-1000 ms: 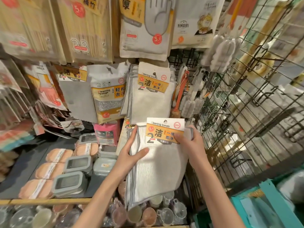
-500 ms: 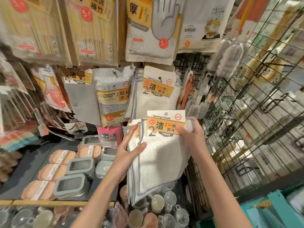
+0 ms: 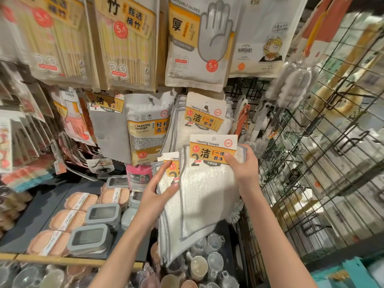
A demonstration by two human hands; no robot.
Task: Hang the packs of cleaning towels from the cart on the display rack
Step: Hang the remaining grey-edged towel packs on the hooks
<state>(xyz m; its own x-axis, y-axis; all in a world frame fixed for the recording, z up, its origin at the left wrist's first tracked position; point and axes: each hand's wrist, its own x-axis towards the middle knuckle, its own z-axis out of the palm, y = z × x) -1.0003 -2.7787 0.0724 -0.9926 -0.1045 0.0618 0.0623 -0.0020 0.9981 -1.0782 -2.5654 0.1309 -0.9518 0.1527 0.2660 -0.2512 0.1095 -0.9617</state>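
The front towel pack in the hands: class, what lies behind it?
Behind the front towel pack, a second pack shows its label corner and left edge. The rest is covered, so further packs cannot be ruled out.

Two hands: left hand (image 3: 154, 196), right hand (image 3: 245, 171), together holding at least two towel packs (image 3: 204, 183); further towel packs on hook (image 3: 204, 119) just above; two chopstick packs (image 3: 126, 44) upper left of hook; one sponge pack (image 3: 148, 129) left; three grey-lidded boxes (image 3: 90, 239) lower left

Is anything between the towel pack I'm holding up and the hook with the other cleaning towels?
Nothing visible. The front pack, held by the right hand, sits just below the hanging cleaning towels. The left hand holds more packs behind it.
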